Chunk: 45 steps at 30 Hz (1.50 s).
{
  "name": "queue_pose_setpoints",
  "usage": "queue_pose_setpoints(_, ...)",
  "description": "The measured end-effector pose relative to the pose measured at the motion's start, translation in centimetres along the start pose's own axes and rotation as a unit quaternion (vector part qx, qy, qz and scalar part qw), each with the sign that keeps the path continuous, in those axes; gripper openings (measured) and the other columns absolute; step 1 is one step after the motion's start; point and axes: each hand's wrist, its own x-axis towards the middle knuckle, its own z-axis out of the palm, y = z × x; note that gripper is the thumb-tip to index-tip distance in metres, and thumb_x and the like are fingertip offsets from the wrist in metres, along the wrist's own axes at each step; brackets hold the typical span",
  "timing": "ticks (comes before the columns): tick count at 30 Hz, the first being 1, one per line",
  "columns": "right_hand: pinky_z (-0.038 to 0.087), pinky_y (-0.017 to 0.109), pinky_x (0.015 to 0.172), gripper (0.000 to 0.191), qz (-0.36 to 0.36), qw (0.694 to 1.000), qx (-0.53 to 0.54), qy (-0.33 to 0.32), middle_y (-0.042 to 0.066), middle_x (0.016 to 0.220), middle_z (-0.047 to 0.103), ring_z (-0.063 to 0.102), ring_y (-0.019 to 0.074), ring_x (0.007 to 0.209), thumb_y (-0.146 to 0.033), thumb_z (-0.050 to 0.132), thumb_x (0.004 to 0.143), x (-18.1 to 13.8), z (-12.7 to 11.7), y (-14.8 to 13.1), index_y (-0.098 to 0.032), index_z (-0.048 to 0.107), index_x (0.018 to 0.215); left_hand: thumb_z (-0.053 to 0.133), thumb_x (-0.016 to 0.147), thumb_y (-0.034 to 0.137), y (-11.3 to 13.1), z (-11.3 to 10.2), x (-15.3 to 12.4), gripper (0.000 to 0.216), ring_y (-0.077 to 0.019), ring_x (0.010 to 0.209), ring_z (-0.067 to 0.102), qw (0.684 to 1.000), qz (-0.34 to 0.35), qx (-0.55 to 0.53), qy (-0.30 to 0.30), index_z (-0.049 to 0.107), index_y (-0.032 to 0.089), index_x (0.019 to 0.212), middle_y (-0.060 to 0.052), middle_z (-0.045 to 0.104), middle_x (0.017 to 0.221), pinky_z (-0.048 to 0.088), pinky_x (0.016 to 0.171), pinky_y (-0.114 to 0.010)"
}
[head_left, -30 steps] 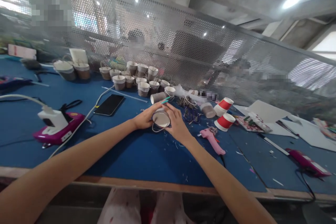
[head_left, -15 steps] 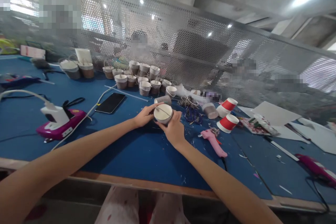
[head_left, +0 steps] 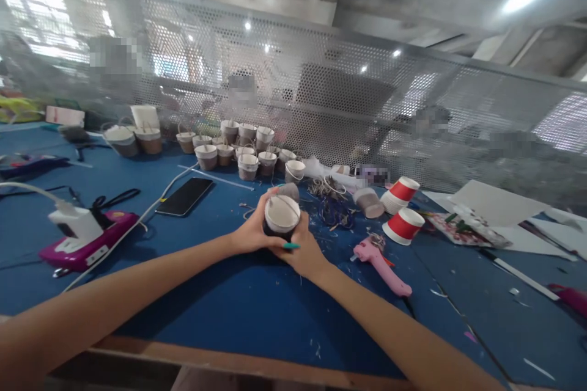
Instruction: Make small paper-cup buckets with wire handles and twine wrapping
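Both my hands meet over the blue table point(head_left: 220, 311) and grip one small paper cup point(head_left: 281, 215) with a white inside and a dark wrapped outside. My left hand point(head_left: 252, 229) wraps its left side, fingers curled round it. My right hand point(head_left: 302, 250) cups it from below and from the right, a teal-painted nail showing at the front. The cup's mouth faces up towards me, with a thin string across the rim.
Several wrapped cups point(head_left: 243, 149) stand at the back by the mesh screen. A phone point(head_left: 184, 196) lies left, a pink glue gun point(head_left: 380, 263) right, two red cups point(head_left: 403, 214) beyond it. A purple device with a white charger point(head_left: 85, 235) sits far left.
The cup has been lifted slightly and turned mouth-up between both hands, and my right hand has shifted beneath it. The view has moved a little, bringing the hands closer.
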Motion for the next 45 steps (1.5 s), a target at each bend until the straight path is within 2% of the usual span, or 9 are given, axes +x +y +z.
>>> queue_pose_setpoints(3,0.052,0.042,0.088,0.074,-0.048,0.998,0.027,0.0,0.021,0.127,0.041,0.055,0.0288,0.111,-0.039,0.065,0.078,-0.4,-0.7,0.6,-0.014,0.022,0.133,0.076,0.07,0.04,-0.2,-0.8,0.9,0.086,-0.0318,0.12,0.05,0.995,0.06,0.08,0.011,0.028,0.022,0.139,-0.017,0.049,0.128,0.044,0.099,-0.052)
queue_pose_setpoints(7,0.055,0.04,0.08,0.064,-0.08,0.994,0.04,0.057,0.016,0.122,0.042,0.059,0.0218,0.094,-0.033,0.067,0.078,-0.6,-1.9,1.3,-0.019,0.032,0.13,0.07,0.076,0.026,-1.4,-2.0,1.3,0.061,-0.0335,0.128,0.041,0.972,0.126,0.198,-0.013,0.044,0.025,0.131,-0.016,0.043,0.133,0.038,0.103,-0.057)
queue_pose_setpoints(11,0.056,0.039,0.076,0.058,-0.151,0.982,0.021,0.115,0.011,0.11,0.049,0.058,0.0201,0.085,-0.042,0.074,0.072,-0.8,-3.0,1.2,-0.022,0.046,0.119,0.06,0.081,0.013,-2.3,-2.2,0.9,0.061,-0.0298,0.126,0.044,0.964,0.124,0.231,-0.053,0.04,0.029,0.136,-0.013,0.047,0.133,0.039,0.103,-0.056)
queue_pose_setpoints(16,0.053,0.037,0.082,0.025,-0.223,0.972,-0.046,0.06,0.008,0.103,0.061,0.059,0.0207,0.093,-0.033,0.065,0.083,-0.8,-2.7,0.9,-0.022,0.063,0.106,0.052,0.082,0.005,-2.7,-2.0,1.5,0.066,-0.0278,0.135,0.036,0.969,0.126,0.189,-0.094,0.032,0.026,0.141,-0.015,0.04,0.142,0.038,0.107,-0.053)
queue_pose_setpoints(21,0.052,0.036,0.08,0.009,-0.195,0.977,-0.049,0.073,0.006,0.086,0.068,0.058,0.02,0.088,-0.018,0.059,0.086,0.0,-1.7,1.1,-0.02,0.067,0.083,0.053,0.082,0.006,-3.1,-2.0,2.4,0.07,-0.028,0.141,0.026,0.968,0.122,0.174,-0.132,0.025,0.023,0.143,-0.016,0.032,0.148,0.032,0.111,-0.054)
queue_pose_setpoints(26,0.052,0.034,0.081,0.012,-0.176,0.982,-0.014,0.069,0.007,0.087,0.068,0.061,0.0191,0.087,-0.017,0.051,0.09,-0.2,-1.8,0.9,-0.018,0.063,0.088,0.065,0.072,0.012,-3.7,-2.0,2.2,0.091,-0.0318,0.142,0.021,0.968,0.102,0.174,-0.15,0.012,0.019,0.147,-0.019,0.025,0.151,0.027,0.113,-0.056)
queue_pose_setpoints(33,0.048,0.027,0.068,0.015,-0.112,0.993,-0.01,0.042,0.004,0.078,0.065,0.061,0.0151,0.072,-0.021,0.045,0.094,-0.8,-2.3,0.3,-0.018,0.058,0.086,0.059,0.07,0.007,-3.3,-1.9,2.2,0.085,-0.0305,0.14,0.025,0.972,0.094,0.173,-0.132,0.019,0.022,0.144,-0.016,0.03,0.148,0.027,0.113,-0.055)
queue_pose_setpoints(38,0.045,0.023,0.065,0.015,-0.102,0.992,0.016,0.068,0.004,0.076,0.064,0.061,0.0135,0.07,-0.018,0.046,0.093,-0.7,-2.4,0.4,-0.018,0.056,0.083,0.06,0.071,0.009,-2.7,-1.9,2.0,0.091,-0.0301,0.14,0.025,0.97,0.064,0.189,-0.141,0.012,0.024,0.146,-0.015,0.026,0.149,0.027,0.113,-0.053)
queue_pose_setpoints(45,0.044,0.024,0.066,0.017,-0.049,0.993,0.035,0.101,0.003,0.074,0.064,0.061,0.0147,0.07,-0.022,0.046,0.094,-0.5,-2.3,0.9,-0.019,0.056,0.08,0.067,0.075,0.021,-2.4,-1.9,2.0,0.093,-0.0316,0.14,0.024,0.967,0.101,0.183,-0.144,0.007,0.025,0.147,-0.017,0.025,0.149,0.029,0.112,-0.054)
